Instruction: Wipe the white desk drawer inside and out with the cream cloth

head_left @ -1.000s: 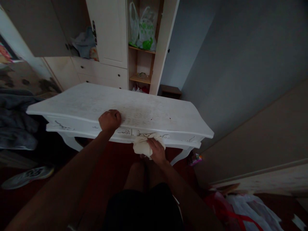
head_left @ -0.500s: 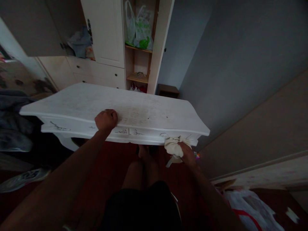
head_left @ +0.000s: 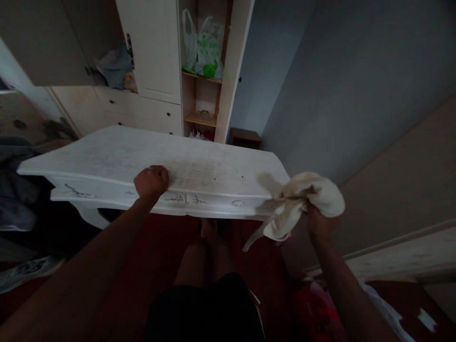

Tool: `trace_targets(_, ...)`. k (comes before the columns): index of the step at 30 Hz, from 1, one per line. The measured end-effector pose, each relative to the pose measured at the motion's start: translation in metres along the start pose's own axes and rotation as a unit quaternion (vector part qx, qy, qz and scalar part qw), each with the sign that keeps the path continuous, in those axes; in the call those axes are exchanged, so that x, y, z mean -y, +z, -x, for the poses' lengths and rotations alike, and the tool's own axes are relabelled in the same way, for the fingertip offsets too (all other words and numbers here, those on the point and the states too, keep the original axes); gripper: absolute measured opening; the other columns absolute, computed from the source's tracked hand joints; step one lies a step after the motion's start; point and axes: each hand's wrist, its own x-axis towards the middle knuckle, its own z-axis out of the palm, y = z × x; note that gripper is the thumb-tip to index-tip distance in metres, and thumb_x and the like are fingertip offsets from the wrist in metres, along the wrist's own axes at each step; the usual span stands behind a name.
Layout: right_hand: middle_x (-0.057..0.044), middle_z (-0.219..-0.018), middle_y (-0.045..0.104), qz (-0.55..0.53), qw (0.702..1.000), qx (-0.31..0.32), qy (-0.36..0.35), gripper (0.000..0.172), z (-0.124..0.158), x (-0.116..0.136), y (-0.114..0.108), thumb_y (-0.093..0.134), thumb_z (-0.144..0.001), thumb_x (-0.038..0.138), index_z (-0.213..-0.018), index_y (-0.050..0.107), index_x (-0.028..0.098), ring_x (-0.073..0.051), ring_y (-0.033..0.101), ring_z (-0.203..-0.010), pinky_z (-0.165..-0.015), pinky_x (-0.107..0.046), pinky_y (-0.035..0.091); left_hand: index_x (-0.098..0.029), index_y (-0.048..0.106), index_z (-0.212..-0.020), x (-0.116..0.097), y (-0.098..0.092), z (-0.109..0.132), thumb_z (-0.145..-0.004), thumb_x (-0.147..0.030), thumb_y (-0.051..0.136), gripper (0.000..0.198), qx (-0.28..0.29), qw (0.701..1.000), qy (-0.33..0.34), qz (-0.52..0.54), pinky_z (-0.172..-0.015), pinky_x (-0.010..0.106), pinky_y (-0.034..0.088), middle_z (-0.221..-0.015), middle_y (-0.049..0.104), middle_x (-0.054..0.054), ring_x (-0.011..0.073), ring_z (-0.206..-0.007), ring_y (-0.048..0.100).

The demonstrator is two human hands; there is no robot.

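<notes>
Beyond the table edge [head_left: 217, 194], right hand [head_left: 319, 222] holds cloth [head_left: 318, 192].

No word, brand or number can be read with certainty. Green lettering [head_left: 207, 43] stands on a white plastic bag [head_left: 210, 56] on a shelf [head_left: 201, 76] of the white cabinet [head_left: 156, 57], too small and blurred to make out.

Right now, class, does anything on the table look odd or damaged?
Yes: on the table, grey smudges beside the left hand and two small dark spots further right stand out against the white top; whether dirt or damage, I cannot tell.
</notes>
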Motion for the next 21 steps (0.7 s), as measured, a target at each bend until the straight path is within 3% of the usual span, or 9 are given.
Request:
trace_targets(2, -0.013, -0.122, 0.061, -0.026, 0.995, -0.098, -0.020, 0.054, -0.031, 0.025, 0.022, 0.072, -0.072, 0.048, -0.115, 0.056, 0.021, -0.030, 0.060, -0.115, -0.101, -0.055, 0.049, -0.017, 0.074, -0.097, -0.001, -0.001, 0.000, -0.091, -0.029, 0.035, 0.042, 0.004, 1.000, 0.003, -0.006, -0.067, 0.036, 0.043, -0.097, 0.072, 0.015, 0.0295, -0.088, 0.066)
trace_targets(4, -0.013, -0.122, 0.061, -0.046, 0.986, -0.150, -0.049, 0.052, -0.060, 0.044, 0.048, 0.069, -0.074, 0.046, -0.116, 0.054, 0.020, -0.028, 0.060, -0.114, -0.104, -0.052, 0.046, -0.018, 0.074, -0.098, -0.001, -0.002, 0.000, -0.091, -0.029, 0.035, 0.041, 0.012, 1.000, 0.005, -0.011, -0.067, 0.035, 0.043, -0.098, 0.072, 0.015, 0.0298, -0.090, 0.066)
trace_targets(9, -0.014, -0.124, 0.058, -0.053, 0.986, -0.117, -0.105, 0.061, -0.104, 0.058, 0.110, 0.065, -0.076, 0.042, -0.127, 0.044, 0.016, -0.026, 0.058, -0.116, -0.104, -0.049, 0.044, -0.019, 0.073, -0.099, 0.000, -0.004, 0.000, -0.091, -0.028, 0.034, 0.041, 0.009, 1.000, 0.010, -0.006, -0.070, 0.034, 0.044, -0.102, 0.073, 0.013, 0.0290, -0.093, 0.066)
trace_targets(11, -0.015, -0.126, 0.057, -0.028, 0.991, -0.058, -0.117, 0.066, -0.106, 0.049, 0.129, 0.065, -0.075, 0.040, -0.131, 0.041, 0.015, -0.027, 0.057, -0.118, -0.103, -0.048, 0.044, -0.020, 0.073, -0.099, 0.000, -0.004, 0.000, -0.091, -0.028, 0.034, 0.040, 0.006, 1.000, 0.013, -0.002, -0.070, 0.034, 0.044, -0.102, 0.073, 0.013, 0.0287, -0.093, 0.067)
trace_targets(14, -0.016, -0.124, 0.061, 0.031, 0.986, 0.085, -0.142, 0.065, -0.094, 0.024, 0.150, 0.068, -0.074, 0.038, -0.130, 0.047, 0.014, -0.029, 0.058, -0.116, -0.101, -0.047, 0.045, -0.019, 0.073, -0.100, 0.000, -0.004, 0.000, -0.091, -0.027, 0.037, 0.039, 0.007, 1.000, 0.006, -0.002, -0.069, 0.034, 0.044, -0.102, 0.073, 0.013, 0.0285, -0.092, 0.067)
trace_targets(18, -0.016, -0.120, 0.066, 0.101, 0.927, 0.302, -0.197, 0.055, -0.065, -0.012, 0.161, 0.070, -0.071, 0.029, -0.122, 0.058, 0.014, -0.030, 0.062, -0.111, -0.098, -0.045, 0.048, -0.018, 0.073, -0.099, 0.001, -0.002, -0.001, -0.090, -0.027, 0.037, 0.038, 0.004, 1.000, 0.001, -0.005, -0.067, 0.034, 0.044, -0.100, 0.074, 0.013, 0.0283, -0.089, 0.067)
trace_targets(21, -0.018, -0.121, 0.067, 0.144, 0.909, 0.335, -0.201, 0.056, -0.052, -0.024, 0.161, 0.070, -0.071, 0.026, -0.124, 0.059, 0.012, -0.032, 0.063, -0.110, -0.098, -0.048, 0.048, -0.019, 0.073, -0.098, 0.002, 0.000, -0.002, -0.091, -0.028, 0.036, 0.039, 0.003, 1.000, 0.002, -0.004, -0.068, 0.034, 0.044, -0.099, 0.074, 0.012, 0.0275, -0.089, 0.067)
